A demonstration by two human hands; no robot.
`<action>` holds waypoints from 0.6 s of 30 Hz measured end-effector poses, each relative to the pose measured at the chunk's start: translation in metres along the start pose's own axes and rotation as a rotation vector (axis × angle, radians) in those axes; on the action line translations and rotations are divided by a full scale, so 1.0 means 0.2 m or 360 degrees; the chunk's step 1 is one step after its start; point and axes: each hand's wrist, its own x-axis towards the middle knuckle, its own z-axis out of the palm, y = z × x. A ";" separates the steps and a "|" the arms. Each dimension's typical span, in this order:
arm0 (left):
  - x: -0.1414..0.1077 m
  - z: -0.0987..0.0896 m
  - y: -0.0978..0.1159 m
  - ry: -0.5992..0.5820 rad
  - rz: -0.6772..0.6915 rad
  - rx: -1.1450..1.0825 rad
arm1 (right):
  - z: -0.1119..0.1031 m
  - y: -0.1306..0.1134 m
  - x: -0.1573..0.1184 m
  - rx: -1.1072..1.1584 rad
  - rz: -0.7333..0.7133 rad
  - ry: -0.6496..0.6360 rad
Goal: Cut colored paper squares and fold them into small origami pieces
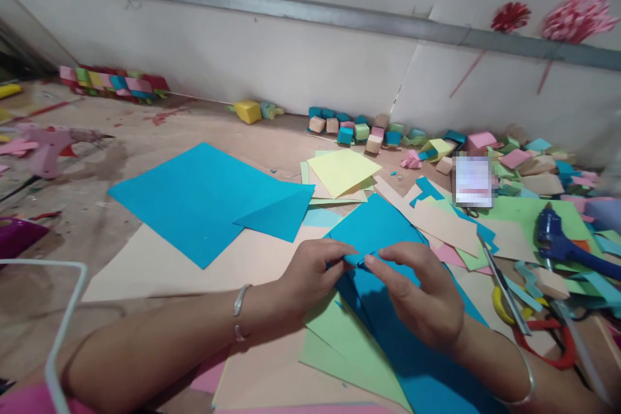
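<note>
Fingertips nearly meet out in front of you, and the spot that matters is the tiny blue fold (361,263) sitting right between them. Your left hand (310,278) comes in from the left with thumb and finger closed on it, pinching from that side. Your right hand (422,301) comes at it from the other side, a thumb or finger up against the near edge, the other fingers loosely curled; honestly, I can't tell if it's gripping or just touching. So neither hand is really nearer, you're on it from both sides. As far as I can see, the fold runs roughly crosswise from one hand to the other, though it's too small to be sure, and I can't say if it's loose or part of the blue paper (427,369) below. That paper has its long axis going from just past your fingertips back toward you and to the right, mostly under your right hand. Pale green sheets (349,349) lie along its left side, another blue sheet (189,207) is off past your left hand, and the scissors (548,343) and cutter knife (502,284) lie beyond your right wrist.
</note>
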 end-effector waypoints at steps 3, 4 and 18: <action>0.00 0.00 0.00 -0.0052 -0.0028 0.0039 | 0.02 0.02 -0.01 0.0042 0.0025 -0.0021; 0.00 0.00 0.01 -0.0058 -0.0042 0.0050 | 0.02 0.03 -0.02 0.0039 0.0001 -0.0025; 0.00 -0.02 -0.01 -0.0118 -0.0028 0.0345 | 0.01 0.09 0.00 0.0513 0.0338 -0.0197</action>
